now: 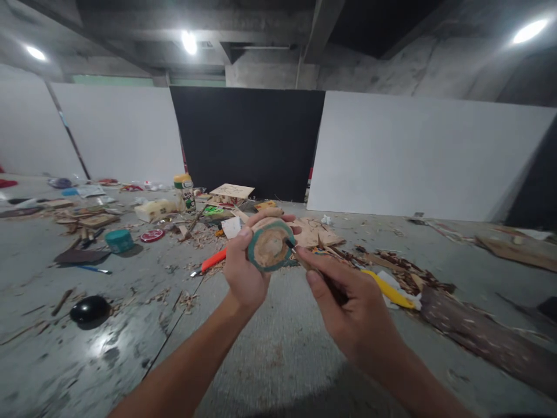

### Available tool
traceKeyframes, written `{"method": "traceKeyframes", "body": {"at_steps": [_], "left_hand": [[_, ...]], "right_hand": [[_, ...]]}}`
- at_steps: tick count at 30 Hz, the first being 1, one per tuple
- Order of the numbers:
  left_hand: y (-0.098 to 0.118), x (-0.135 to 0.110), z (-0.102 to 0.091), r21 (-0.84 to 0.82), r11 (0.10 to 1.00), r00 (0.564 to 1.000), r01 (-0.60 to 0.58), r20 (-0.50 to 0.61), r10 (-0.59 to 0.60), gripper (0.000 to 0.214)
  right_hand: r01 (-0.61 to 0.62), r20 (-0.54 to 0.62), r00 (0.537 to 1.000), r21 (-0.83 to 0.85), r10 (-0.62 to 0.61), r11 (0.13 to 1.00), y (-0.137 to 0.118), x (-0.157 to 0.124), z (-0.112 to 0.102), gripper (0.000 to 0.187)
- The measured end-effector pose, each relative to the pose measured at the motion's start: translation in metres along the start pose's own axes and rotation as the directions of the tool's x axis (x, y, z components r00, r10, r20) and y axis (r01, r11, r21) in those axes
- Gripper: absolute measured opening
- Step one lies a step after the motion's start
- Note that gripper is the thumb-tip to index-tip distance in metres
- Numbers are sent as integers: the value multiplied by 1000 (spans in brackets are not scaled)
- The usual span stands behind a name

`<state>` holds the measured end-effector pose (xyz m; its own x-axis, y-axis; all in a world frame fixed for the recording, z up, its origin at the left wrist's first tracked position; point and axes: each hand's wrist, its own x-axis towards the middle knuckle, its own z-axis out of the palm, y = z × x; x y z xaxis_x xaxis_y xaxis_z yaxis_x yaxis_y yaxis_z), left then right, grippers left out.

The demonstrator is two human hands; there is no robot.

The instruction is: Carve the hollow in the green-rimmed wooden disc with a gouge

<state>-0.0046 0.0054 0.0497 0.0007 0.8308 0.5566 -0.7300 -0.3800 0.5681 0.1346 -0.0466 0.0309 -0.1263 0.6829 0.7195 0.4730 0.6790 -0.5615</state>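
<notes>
plainly, both hands (247,273) (359,302) pinch: left, a round, rough wooden disc (270,247); right, a slender tool (290,244).

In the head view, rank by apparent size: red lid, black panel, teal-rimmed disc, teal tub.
Largest to smallest:
1. Black panel
2. Teal-rimmed disc, though it is nearer the camera than the others
3. Teal tub
4. Red lid
</notes>
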Motion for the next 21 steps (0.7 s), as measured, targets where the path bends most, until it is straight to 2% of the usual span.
{"method": "traceKeyframes", "body": {"at_steps": [2,4,5,7,8,9,10,11,13,14,17,21], "left_hand": [[-1,0,-1,15,1000,1000,-11,6,11,39],[-3,0,-2,23,1000,1000,-19,5,19,39],[-4,1,-3,23,1000,1000,-20,3,20,39],[-5,1,-6,29,1000,1000,-10,4,10,38],[-6,1,-8,46,999,1000,-8,5,8,37],[-7,2,-9,76,997,1000,-9,4,9,37],[-7,2,-10,114,993,1000,-15,3,14,37],[-7,2,-11,154,988,1000,-24,2,24,37],[-7,2,-11,216,976,999,-30,-5,32,37],[-6,2,-11,232,973,1000,-22,-6,24,36],[-4,2,-8,243,970,1000,-2,2,1,33],[3,5,-9,201,980,1000,-3,-16,6,31]], "right_hand": [[-77,-1,997,72,77,994,0,0,1,32],[-273,61,962,257,266,927,-2,1,1,31],[-400,136,916,372,377,838,-3,3,1,31],[-611,322,786,533,527,585,-6,6,-1,31],[-660,378,741,563,555,497,-7,7,-1,32],[-668,382,732,566,563,484,-8,7,-1,31],[-634,331,764,543,554,550,-9,6,-1,30],[-562,244,822,489,515,667,-9,5,0,28],[-345,69,938,291,340,892,-8,2,2,27],[-237,14,971,185,238,954,-7,1,2,28],[-50,-43,998,-12,50,999,0,0,4,34],[31,16,999,-209,-28,977,7,4,5,34]]}}
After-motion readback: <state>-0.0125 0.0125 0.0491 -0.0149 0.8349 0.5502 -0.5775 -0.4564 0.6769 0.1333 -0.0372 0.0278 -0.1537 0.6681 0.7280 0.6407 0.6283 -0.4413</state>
